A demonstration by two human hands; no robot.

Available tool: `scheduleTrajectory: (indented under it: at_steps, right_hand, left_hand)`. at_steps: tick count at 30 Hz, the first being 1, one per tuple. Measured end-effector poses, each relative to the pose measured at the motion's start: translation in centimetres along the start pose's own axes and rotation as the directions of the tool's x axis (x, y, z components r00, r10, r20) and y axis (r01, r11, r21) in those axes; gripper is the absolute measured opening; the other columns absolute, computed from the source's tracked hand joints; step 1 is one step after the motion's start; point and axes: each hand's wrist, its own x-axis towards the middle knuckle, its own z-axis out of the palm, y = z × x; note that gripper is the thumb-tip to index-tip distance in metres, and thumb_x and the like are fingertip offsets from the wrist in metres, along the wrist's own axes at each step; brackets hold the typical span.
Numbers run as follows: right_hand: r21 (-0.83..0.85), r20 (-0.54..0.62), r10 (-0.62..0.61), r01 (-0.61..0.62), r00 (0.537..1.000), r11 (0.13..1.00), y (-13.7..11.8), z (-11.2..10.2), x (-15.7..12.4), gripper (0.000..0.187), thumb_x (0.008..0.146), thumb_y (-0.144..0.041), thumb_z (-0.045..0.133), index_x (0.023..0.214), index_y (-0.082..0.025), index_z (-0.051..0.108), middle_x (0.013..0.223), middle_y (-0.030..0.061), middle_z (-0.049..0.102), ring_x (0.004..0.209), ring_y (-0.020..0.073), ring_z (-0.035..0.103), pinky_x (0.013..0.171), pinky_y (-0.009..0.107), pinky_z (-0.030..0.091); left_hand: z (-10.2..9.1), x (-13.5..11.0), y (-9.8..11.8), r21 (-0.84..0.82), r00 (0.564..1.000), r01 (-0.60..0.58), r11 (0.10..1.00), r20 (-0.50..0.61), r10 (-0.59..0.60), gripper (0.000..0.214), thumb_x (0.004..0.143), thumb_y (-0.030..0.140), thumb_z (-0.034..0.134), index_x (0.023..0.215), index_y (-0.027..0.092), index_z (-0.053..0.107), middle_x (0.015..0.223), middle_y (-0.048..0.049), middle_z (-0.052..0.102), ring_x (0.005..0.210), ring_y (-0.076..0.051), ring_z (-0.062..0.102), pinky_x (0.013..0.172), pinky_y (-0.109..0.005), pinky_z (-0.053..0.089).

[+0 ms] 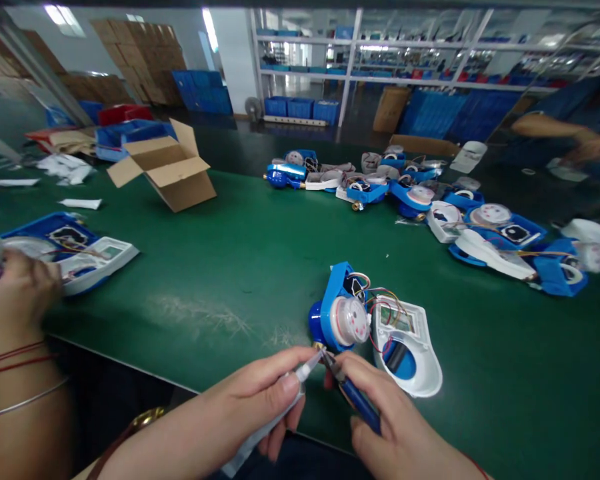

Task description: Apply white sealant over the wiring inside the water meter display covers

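Low at the front edge of the table, my left hand (265, 397) is closed around a soft whitish tube (250, 448) with a pointed nozzle (310, 365). My right hand (387, 417) grips pliers (357, 403) with dark blue handles. The jaws of the pliers meet the tip of the nozzle; whether they pinch it is too small to tell. Just beyond both hands stands a blue water meter (336, 313) with a clear round dial. Thin coloured wires join it to a white cover (420, 347) lying open beside it, with a black cylinder inside.
A co-worker's hand (23, 287) at the left is at another opened meter (97, 263). An open cardboard box (185, 183) stands behind. Several meters and covers (410, 200) line the back right of the green table (260, 253). Another person's arm (555, 127) shows at far right.
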Motion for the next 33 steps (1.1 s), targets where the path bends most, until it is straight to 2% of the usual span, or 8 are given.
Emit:
scheduleTrajectory:
  at_steps: [5,9,19,23,27,33]
  right_hand:
    - [-0.087,0.047,0.030,-0.026,0.998,0.996,0.2,0.3,0.1,0.034,0.056,0.000,0.038,0.082,-0.021,0.043,0.089,0.0031,0.053,0.088,0.0179,0.053,0.081,0.028,0.045]
    - [-0.137,0.073,0.017,-0.007,0.997,0.991,0.2,0.3,0.2,0.036,0.057,0.001,0.038,0.084,-0.022,0.042,0.091,0.0034,0.053,0.092,0.0188,0.052,0.079,0.027,0.045]
    - [-0.145,0.100,0.044,-0.029,0.994,0.989,-0.1,0.5,0.5,0.036,0.060,0.003,0.037,0.085,-0.021,0.046,0.092,0.0031,0.053,0.100,0.0193,0.051,0.093,0.033,0.041]
    - [-0.167,0.120,0.066,-0.045,0.991,0.985,-0.2,0.6,0.7,0.033,0.062,0.002,0.037,0.085,-0.020,0.046,0.091,0.0039,0.053,0.090,0.0187,0.052,0.084,0.031,0.044]
    - [-0.200,0.117,0.030,-0.006,0.993,0.980,-1.0,0.5,1.1,0.031,0.063,0.000,0.038,0.085,-0.020,0.046,0.090,0.0045,0.053,0.091,0.0195,0.053,0.078,0.029,0.046]
    - [-0.242,0.081,-0.077,0.094,0.994,0.966,-1.5,0.6,1.4,0.036,0.065,-0.001,0.038,0.092,-0.022,0.050,0.096,0.0043,0.057,0.095,0.0191,0.055,0.084,0.028,0.045]
  left_hand:
    - [-0.3,-0.4,-0.2,0.155,0.999,-0.036,0.987,-0.015,0.039,0.036,0.093,0.051,0.036,0.104,0.021,0.052,0.079,0.0040,0.049,0.063,-0.006,0.047,0.058,-0.017,0.038]
    - [-0.6,-0.4,-0.1,0.173,0.999,-0.045,0.984,-0.014,0.048,0.037,0.093,0.053,0.034,0.093,0.019,0.050,0.077,0.0044,0.047,0.062,-0.006,0.046,0.057,-0.018,0.038]
    - [-1.0,-1.3,0.0,0.211,0.998,-0.063,0.975,-0.016,0.067,0.037,0.094,0.051,0.032,0.107,0.023,0.052,0.077,0.0043,0.047,0.063,-0.007,0.046,0.059,-0.019,0.038]
    - [-1.1,-1.5,-0.2,0.174,0.998,-0.056,0.983,-0.023,0.061,0.038,0.093,0.053,0.033,0.105,0.023,0.053,0.078,0.0041,0.048,0.062,-0.007,0.046,0.058,-0.018,0.038]
    - [-1.2,-1.6,-0.4,0.166,0.997,-0.071,0.983,-0.012,0.074,0.039,0.093,0.053,0.032,0.104,0.022,0.052,0.077,0.0042,0.048,0.062,-0.007,0.047,0.057,-0.018,0.038]
    - [-1.4,-1.9,-0.4,0.168,0.996,-0.093,0.981,-0.002,0.094,0.036,0.094,0.050,0.030,0.094,0.020,0.050,0.076,0.0041,0.046,0.061,-0.008,0.046,0.057,-0.019,0.038]
